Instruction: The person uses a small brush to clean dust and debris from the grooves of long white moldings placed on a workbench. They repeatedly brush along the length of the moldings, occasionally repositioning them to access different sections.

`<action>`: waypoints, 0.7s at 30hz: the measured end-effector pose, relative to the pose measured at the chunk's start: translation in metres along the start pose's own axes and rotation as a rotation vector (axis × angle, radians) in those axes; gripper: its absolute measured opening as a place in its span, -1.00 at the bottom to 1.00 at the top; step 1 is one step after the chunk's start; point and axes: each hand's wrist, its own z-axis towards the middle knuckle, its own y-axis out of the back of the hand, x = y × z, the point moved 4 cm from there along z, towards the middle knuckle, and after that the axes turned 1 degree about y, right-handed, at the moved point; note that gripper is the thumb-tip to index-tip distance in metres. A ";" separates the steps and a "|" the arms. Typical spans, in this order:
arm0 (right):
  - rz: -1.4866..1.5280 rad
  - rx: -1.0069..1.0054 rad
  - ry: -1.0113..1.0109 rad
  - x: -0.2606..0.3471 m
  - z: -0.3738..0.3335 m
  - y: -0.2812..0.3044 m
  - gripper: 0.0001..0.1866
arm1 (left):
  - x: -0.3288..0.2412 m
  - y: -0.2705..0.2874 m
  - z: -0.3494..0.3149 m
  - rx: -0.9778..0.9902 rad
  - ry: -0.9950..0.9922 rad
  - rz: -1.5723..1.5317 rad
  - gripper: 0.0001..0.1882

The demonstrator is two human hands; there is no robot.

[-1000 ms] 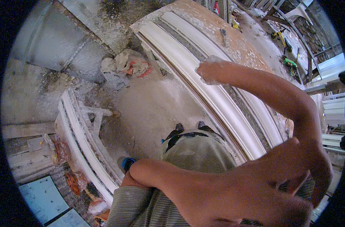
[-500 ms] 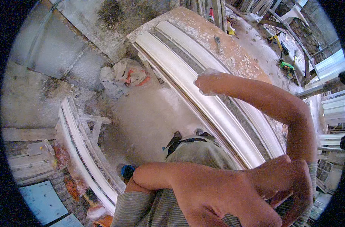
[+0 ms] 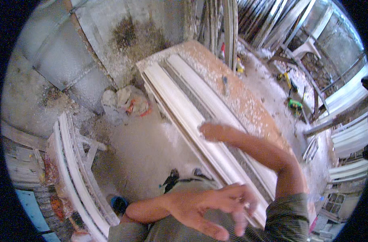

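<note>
A long white moulding [image 3: 172,97] with ridged edges lies lengthwise on a brown board table [image 3: 252,107]. Beside it, a dark gap away, runs a second white strip [image 3: 192,76]. My right hand [image 3: 211,132] rests on the nearer moulding, about midway along. It looks curled, with its fingers mostly hidden and whitish residue on it; whatever it may hold does not show. Held in front of my body, my left hand [image 3: 216,205] has bent, spread fingers with whitish specks on the tips and nothing gripped. Motion blurs it slightly.
Whitish flakes and a small tool [image 3: 225,82] lie on the table. A pale sack [image 3: 135,103] slumps by the wall. More white mouldings [image 3: 77,169] rest on a support at left, near a blue container [image 3: 119,204]. Long strips [image 3: 230,32] stand upright behind the table.
The view has tilted up, so the table appears lower. My left hand has turned and its fingers have spread more. My right hand remains on the nearer moulding.
</note>
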 end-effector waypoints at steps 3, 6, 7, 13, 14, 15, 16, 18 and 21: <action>-0.082 0.008 -0.001 0.019 -0.005 -0.009 -0.65 | -0.008 0.010 -0.046 -0.067 0.250 0.034 -0.58; 0.182 -0.151 -0.069 0.041 -0.023 -0.006 -0.57 | -0.013 0.024 -0.102 -0.359 0.333 0.028 -0.51; 0.279 -0.183 -0.073 0.049 -0.032 -0.007 -0.51 | -0.014 0.028 -0.125 -0.490 0.340 0.027 -0.51; 0.689 -0.388 -0.293 0.052 -0.076 -0.038 -0.43 | -0.016 0.032 -0.263 -1.134 0.279 -0.038 -0.51; 0.709 -0.492 -0.295 0.045 -0.079 -0.043 -0.43 | -0.021 0.036 -0.279 -1.210 0.235 -0.040 -0.50; 0.719 -0.515 -0.358 0.035 -0.081 -0.050 -0.45 | -0.024 0.041 -0.292 -1.275 0.206 -0.041 -0.49; 0.735 -0.535 -0.433 0.024 -0.086 -0.058 -0.46 | -0.026 0.045 -0.302 -1.337 0.177 -0.051 -0.48; 0.666 -0.541 -0.554 0.004 -0.098 -0.072 -0.50 | -0.029 0.059 -0.313 -1.394 0.192 -0.066 -0.46; 0.624 -0.800 -0.508 -0.029 -0.100 -0.069 -0.53 | -0.029 0.094 -0.314 -1.385 0.269 -0.041 -0.44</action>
